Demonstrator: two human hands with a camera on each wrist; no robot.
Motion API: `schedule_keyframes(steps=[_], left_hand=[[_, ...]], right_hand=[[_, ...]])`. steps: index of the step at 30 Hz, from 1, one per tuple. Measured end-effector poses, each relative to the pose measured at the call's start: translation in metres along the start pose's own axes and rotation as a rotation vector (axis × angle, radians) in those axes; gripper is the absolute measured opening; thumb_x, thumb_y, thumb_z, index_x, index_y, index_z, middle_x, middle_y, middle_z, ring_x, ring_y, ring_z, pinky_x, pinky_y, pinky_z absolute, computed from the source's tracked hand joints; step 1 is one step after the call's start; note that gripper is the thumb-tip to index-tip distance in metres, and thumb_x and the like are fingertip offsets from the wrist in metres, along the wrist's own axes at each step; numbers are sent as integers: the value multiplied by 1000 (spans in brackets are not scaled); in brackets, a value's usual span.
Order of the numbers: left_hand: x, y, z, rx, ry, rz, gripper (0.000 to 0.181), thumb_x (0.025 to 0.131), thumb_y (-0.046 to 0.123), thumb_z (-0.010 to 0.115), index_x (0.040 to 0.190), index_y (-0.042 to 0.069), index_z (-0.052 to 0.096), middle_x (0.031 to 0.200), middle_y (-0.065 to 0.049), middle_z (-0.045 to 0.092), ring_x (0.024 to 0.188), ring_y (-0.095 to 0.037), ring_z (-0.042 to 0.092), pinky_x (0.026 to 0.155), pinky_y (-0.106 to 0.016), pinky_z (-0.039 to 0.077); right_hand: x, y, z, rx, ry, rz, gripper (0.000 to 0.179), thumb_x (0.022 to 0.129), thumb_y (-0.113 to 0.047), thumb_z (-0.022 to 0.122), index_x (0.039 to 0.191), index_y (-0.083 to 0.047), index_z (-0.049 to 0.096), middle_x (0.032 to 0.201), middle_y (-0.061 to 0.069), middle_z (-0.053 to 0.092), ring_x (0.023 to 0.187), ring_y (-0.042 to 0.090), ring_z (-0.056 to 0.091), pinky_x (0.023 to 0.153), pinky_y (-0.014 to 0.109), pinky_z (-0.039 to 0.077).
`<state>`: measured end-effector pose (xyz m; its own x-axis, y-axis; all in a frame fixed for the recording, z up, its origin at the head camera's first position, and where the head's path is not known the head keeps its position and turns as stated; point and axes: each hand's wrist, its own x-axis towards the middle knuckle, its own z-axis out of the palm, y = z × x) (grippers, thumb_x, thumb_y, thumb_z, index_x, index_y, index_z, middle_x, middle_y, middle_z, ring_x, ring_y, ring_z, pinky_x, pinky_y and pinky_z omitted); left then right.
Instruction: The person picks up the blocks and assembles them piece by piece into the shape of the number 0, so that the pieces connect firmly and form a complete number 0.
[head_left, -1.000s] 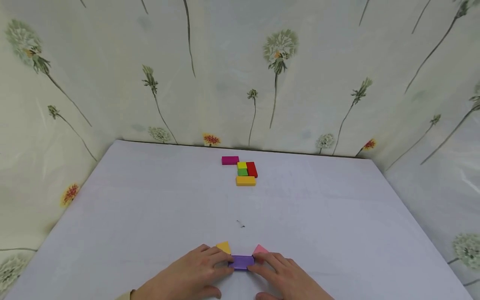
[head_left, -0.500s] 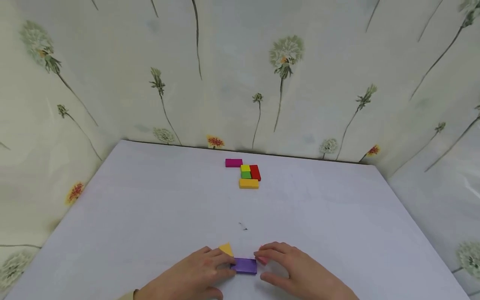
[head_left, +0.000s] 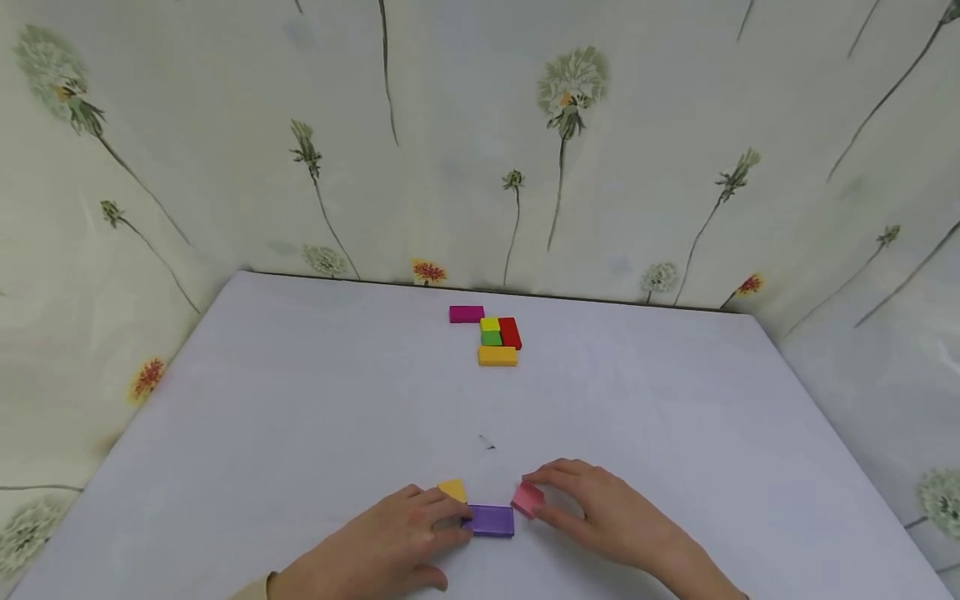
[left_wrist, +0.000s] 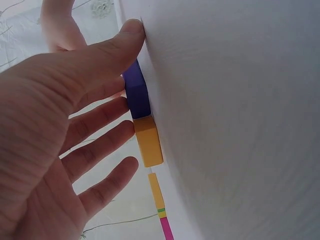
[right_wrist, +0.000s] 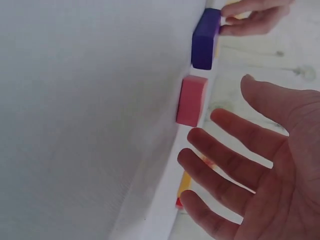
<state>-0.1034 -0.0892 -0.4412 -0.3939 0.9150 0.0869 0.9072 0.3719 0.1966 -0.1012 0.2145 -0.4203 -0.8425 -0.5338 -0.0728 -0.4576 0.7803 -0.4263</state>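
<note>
A purple rectangular block [head_left: 492, 521] lies flat near the front of the white table. My left hand [head_left: 408, 537] rests at its left end, fingertips on the block and the thumb held apart. Partly covered by those fingers, a yellow-orange block [head_left: 453, 489] sits against the purple block's far left side. To the right is a small pink block [head_left: 527, 499], slightly turned, with a gap from the purple one. My right hand [head_left: 600, 508] is around the pink block in the head view. From the right wrist, its fingers [right_wrist: 235, 135] look loosely extended, thumb apart from the pink block.
At the back stand a magenta block [head_left: 467, 314], a small yellow block [head_left: 490, 323], a green block [head_left: 491, 338], a red block [head_left: 510, 332] and an orange block [head_left: 497, 357]. A small dark mark [head_left: 487, 442] shows on the table [head_left: 337, 400]. Floral sheeting [head_left: 450, 167] surrounds it.
My right hand has left the purple block's right end and moved to the pink block, which now lies at a different angle. The left hand has stayed on the purple block.
</note>
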Motion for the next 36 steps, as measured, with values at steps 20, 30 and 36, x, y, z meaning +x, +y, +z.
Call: schedule_keyframes(steps=[20,30,36], left_hand=[[1,0,-2,-25,-39,-20,44,89,44,70,126,21,63,133,7,54,118,-7,49,87,-24,44],[1,-1,-3,-8,-44,-28,43,88,44,70,125,22,63,130,8,56,116,-7,50,86,-24,44],[2,1,-4,-31,-87,-64,45,88,45,70,126,23,63,129,9,56,115,-6,51,85,-24,45]], right_hand=[[-4,-5,2,9,-107,44,48,94,-55,55,132,-26,62,125,-9,60,115,17,57,94,45,48],[2,1,0,-24,-74,0,46,96,-54,54,130,-25,63,122,-12,60,113,13,58,93,43,49],[19,19,-6,-15,-26,0,42,96,-47,58,128,-20,64,115,-14,63,108,8,58,93,40,49]])
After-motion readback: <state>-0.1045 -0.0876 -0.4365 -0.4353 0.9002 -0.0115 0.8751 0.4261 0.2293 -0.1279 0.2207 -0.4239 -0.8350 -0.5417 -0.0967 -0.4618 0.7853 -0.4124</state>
